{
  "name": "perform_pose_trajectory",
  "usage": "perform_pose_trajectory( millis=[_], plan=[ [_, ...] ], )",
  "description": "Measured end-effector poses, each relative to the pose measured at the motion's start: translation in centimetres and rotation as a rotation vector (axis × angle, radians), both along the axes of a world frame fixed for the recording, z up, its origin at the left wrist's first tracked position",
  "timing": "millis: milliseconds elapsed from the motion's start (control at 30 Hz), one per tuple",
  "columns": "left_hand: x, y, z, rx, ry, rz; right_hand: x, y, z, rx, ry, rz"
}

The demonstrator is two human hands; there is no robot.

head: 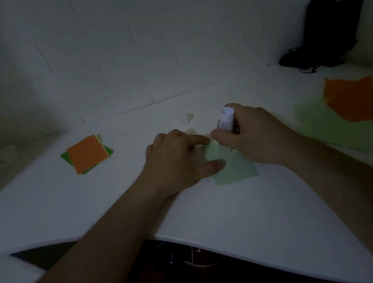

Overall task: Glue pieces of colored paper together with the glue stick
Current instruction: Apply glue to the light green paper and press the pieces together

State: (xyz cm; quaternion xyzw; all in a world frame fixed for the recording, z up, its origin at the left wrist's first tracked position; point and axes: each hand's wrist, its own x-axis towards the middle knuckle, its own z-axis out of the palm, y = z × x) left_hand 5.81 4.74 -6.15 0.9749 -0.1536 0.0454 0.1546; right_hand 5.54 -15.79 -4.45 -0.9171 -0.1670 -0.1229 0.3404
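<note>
right hand grips the near-upright glue stick over the pale green paper, which the left hand, fingers spread at 9 o'clock, presses flat.

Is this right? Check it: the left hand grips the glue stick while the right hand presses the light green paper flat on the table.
Not quite: the hands are swapped. In the head view the right hand grips the glue stick, and the left hand presses the light green paper flat on the table.
</note>
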Motion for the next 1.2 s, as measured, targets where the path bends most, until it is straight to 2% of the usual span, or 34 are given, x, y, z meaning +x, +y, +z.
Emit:
perform_pose_trajectory(
  millis=[600, 800, 1000, 1100, 1200],
  plan=[
    [-0.1, 0.3, 0.0, -0.124, 0.003, -0.015, -0.4, -1.8, 0.4, -0.064, -0.037, -0.072],
    [-0.1, 0.3, -0.1, -0.144, 0.002, -0.014, -0.7, -2.0, 0.9, -0.215, -0.168, -0.110],
    [0.0, 0.1, -0.1, -0.161, -0.032, 0.005, -0.6, -1.8, 1.9, -0.016, -0.187, -0.133],
    [-0.1, -0.2, -0.1, -0.128, -0.061, 0.018, -0.8, -0.7, 1.9, 0.080, -0.136, -0.102],
    [-0.2, -0.3, -0.1, -0.094, -0.064, 0.017, -0.6, 0.1, 1.2, 0.079, -0.067, -0.057]
  ],
)
